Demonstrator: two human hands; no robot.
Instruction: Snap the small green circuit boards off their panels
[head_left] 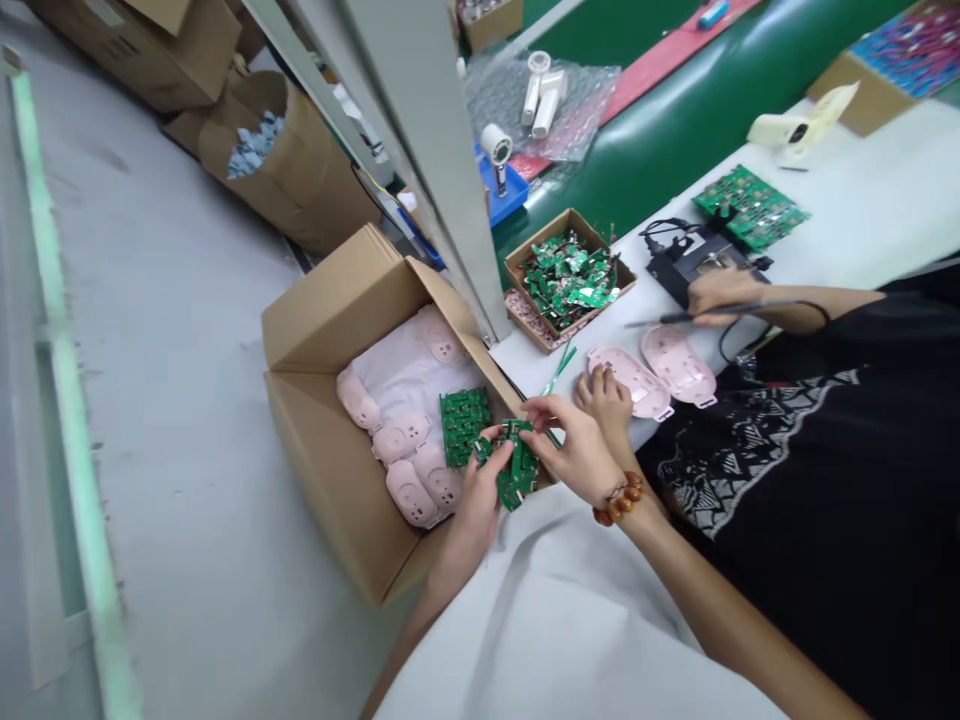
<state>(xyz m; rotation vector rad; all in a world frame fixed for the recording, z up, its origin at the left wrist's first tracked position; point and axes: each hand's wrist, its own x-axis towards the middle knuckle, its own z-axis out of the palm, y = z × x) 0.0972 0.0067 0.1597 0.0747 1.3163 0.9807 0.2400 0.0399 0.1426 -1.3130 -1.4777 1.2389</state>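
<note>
Circuit board (517, 470) between both hands (476, 505) (571, 450)

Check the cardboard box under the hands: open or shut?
Open: the cardboard box has its flaps up, showing pink plastic shells inside.

The person's left hand (476, 510) and right hand (576, 455) are covering much of a green circuit board (517, 470), the top edge is cutting off a brown cardboard carton (169, 50) at eleven o'clock, and the parts on heaped green boards (568, 282) at one o'clock are showing too small to tell.
</note>
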